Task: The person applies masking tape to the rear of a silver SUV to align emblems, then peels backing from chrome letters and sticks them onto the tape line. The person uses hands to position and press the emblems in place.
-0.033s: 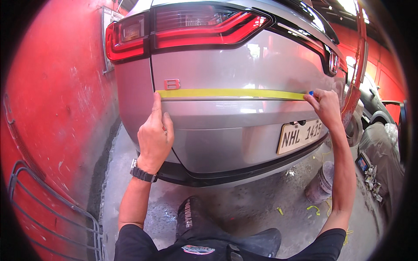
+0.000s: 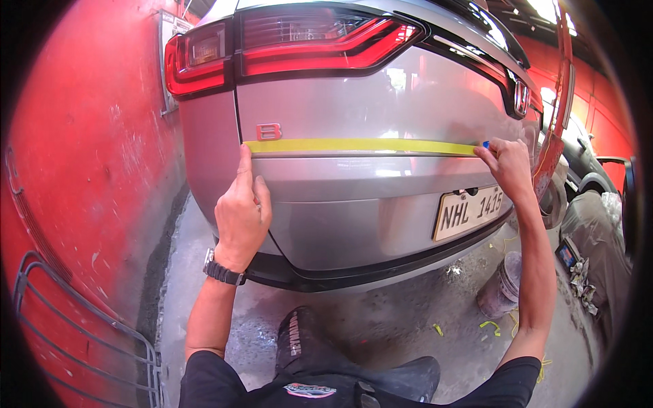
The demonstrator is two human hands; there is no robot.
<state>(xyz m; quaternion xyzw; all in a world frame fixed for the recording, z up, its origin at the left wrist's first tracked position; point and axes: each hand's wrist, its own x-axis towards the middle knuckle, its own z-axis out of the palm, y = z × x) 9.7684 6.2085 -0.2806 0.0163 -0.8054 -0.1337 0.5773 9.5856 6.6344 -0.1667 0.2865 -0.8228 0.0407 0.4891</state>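
A strip of yellow masking tape (image 2: 360, 145) runs straight across the silver tailgate (image 2: 326, 178) of a car, just under a small chrome badge (image 2: 269, 131). My left hand (image 2: 243, 216), with a dark watch at its wrist, presses its outstretched index fingertip on the tape's left end, near the panel gap. Its thumb stands apart and the other fingers are curled, largely hidden. At the strip's right end my right hand (image 2: 507, 163) pinches the tape between thumb and fingers. A bit of blue shows by those fingers; the rest of what they hold is hidden.
Above the tape is the red tail light (image 2: 320, 51); a licence plate (image 2: 466, 214) sits below my right hand. A dirty bucket (image 2: 500, 289) and tape scraps (image 2: 490, 328) are on the floor. Red wall (image 2: 81, 136) and metal rack (image 2: 88, 333) stand left, a covered object (image 2: 595, 251) right.
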